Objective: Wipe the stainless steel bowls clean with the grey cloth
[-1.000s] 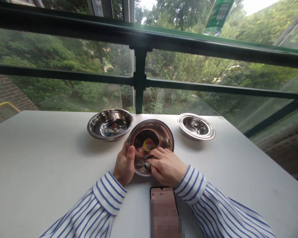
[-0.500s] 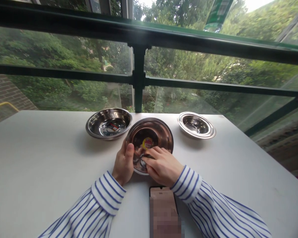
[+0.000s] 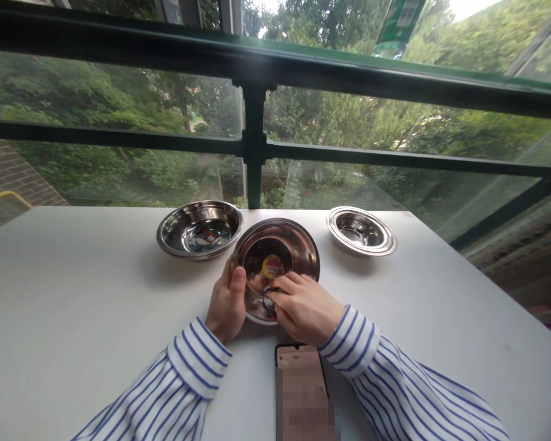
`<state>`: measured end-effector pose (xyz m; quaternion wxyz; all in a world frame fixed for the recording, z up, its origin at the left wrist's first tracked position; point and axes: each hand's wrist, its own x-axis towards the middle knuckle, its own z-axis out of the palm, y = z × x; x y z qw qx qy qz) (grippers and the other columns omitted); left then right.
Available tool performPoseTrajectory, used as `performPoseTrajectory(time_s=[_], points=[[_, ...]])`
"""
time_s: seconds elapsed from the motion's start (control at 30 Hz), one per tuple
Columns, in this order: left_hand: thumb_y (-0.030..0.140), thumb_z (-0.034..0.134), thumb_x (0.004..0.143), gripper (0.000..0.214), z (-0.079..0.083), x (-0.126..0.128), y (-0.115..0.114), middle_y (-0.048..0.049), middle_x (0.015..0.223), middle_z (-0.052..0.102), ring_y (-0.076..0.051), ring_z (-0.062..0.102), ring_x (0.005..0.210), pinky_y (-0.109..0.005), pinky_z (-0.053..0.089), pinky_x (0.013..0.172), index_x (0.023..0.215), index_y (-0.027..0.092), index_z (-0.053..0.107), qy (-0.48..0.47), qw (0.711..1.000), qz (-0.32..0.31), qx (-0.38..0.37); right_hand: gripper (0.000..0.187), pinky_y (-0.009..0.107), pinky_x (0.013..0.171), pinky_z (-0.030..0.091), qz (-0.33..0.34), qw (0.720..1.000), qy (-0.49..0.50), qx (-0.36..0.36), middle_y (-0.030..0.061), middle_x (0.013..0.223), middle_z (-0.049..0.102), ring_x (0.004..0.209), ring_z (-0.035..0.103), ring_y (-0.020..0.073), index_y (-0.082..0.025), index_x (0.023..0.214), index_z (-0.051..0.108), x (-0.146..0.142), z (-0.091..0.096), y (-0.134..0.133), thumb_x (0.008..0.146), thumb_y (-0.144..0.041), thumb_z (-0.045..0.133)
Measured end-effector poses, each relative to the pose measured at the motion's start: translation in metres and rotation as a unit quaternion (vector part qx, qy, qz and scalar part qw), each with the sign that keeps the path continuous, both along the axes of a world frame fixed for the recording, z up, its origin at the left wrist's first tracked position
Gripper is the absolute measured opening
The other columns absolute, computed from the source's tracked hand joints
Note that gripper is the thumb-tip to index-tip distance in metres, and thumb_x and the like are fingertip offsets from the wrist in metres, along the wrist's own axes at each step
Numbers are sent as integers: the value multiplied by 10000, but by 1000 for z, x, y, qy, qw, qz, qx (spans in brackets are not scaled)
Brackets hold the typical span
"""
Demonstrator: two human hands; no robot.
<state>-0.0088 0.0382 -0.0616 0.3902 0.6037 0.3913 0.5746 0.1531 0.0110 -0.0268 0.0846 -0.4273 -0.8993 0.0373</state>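
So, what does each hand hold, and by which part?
Left hand: the middle bowl, by its left side. Right hand: a small speckled thing; gripped part unclear.

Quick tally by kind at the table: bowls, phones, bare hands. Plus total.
Round shiny metal bowls: 3 (left bowl, middle bowl in the left hand's grip, right bowl)
Black-edged rectangular smartphone: 1
Bare hands with blue-and-white striped cuffs: 2 (left hand, right hand)
Total: 6
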Motion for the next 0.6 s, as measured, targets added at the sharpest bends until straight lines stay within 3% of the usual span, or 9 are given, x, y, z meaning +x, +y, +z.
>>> performPoseTrajectory(time_s=[0.1, 0.27, 0.37, 0.47, 0.6], points=[[441, 318, 910, 470, 1, 1, -1, -85, 1210, 580, -218, 533, 1092, -348, 380, 967, 1257, 176, 492, -2, 1000, 4, -6, 223, 356, 749, 414, -15, 1000, 1, -3, 94, 942, 574, 869, 477, 219, -151, 954, 622, -2, 0, -1, 863, -221, 431], [461, 326, 902, 475, -1, 1, -1, -79, 1224, 578, -229, 535, 1108, -349, 408, 933, 1248, 184, 494, -21, 999, -4, -24, 333, 356, 915, 397, 27, 990, 139, -1, 133, 1161, 521, 1030, 440, 217, -107, 1188, 513, -16, -6, -3, 899, -216, 387], [453, 327, 905, 467, 0, 2, -1, -79, 1204, 590, -225, 543, 1095, -349, 408, 933, 1248, 186, 497, -18, 1000, 0, -12, 303, 355, 862, 415, 46, 995, 93, -10, 117, 1091, 557, 958, 472, 210, -128, 1141, 546, -8, -2, -4, 888, -218, 406], [462, 337, 899, 476, 2, 3, -1, -89, 1197, 595, -237, 526, 1125, -352, 402, 947, 1227, 172, 523, -18, 1000, 7, -3, 245, 366, 770, 419, 0, 1000, 1, -9, 103, 957, 580, 871, 489, 218, -143, 1021, 605, 2, 2, -5, 860, -230, 441], [514, 355, 873, 515, -1, 2, 0, -97, 1147, 627, -257, 551, 1098, -374, 412, 952, 1187, 159, 556, -40, 998, 22, -30, 294, 375, 838, 420, 7, 997, 70, 5, 128, 1062, 562, 971, 471, 233, -113, 1109, 558, -8, -3, -7, 869, -217, 423]])
